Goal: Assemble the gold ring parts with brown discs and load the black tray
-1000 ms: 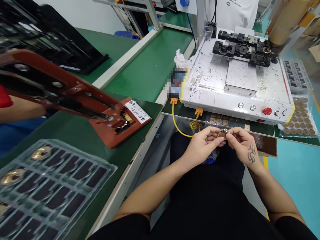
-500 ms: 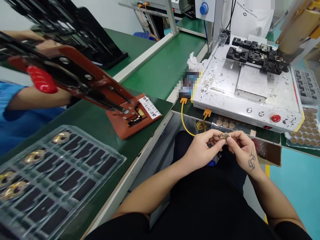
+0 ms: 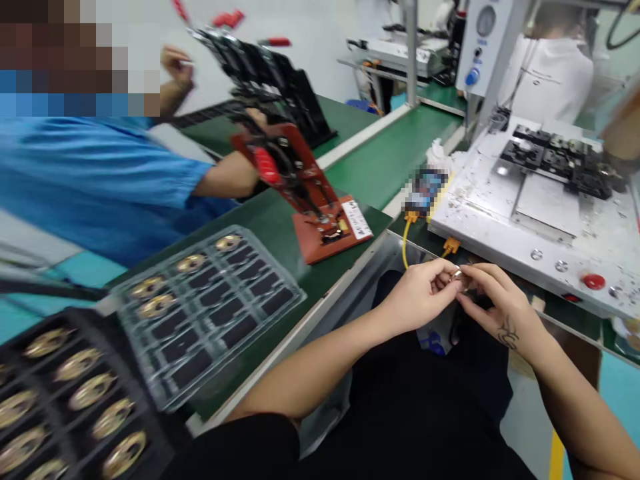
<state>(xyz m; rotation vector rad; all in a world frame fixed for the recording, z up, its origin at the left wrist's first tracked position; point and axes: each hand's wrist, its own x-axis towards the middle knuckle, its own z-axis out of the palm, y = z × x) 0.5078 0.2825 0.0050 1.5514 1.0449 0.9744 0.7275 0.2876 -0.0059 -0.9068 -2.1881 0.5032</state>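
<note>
Above my lap, my left hand (image 3: 424,293) pinches a small round gold-rimmed metal piece (image 3: 457,274) between thumb and fingers. From the other side my right hand (image 3: 500,308) has its index finger and thumb on the same piece, closed around its edge. The piece is turned nearly edge-on, and fingers cover most of it. Just beyond my hands is the front edge of a white machine (image 3: 493,230) with black fixtures (image 3: 555,157) on top.
At left, a clear plastic tray (image 3: 215,363) holds several gold oval parts; a black tray (image 3: 90,427) holds more. An orange-brown toggle clamp fixture (image 3: 313,247) stands on the green table. A co-worker in a blue sleeve (image 3: 165,173) works behind it. Yellow cable (image 3: 404,247) hangs near my hands.
The view has swung left, bringing the black tray and more of the co-worker into sight. The round piece has turned from face-up to nearly edge-on, and my right fingers have straightened somewhat.
</note>
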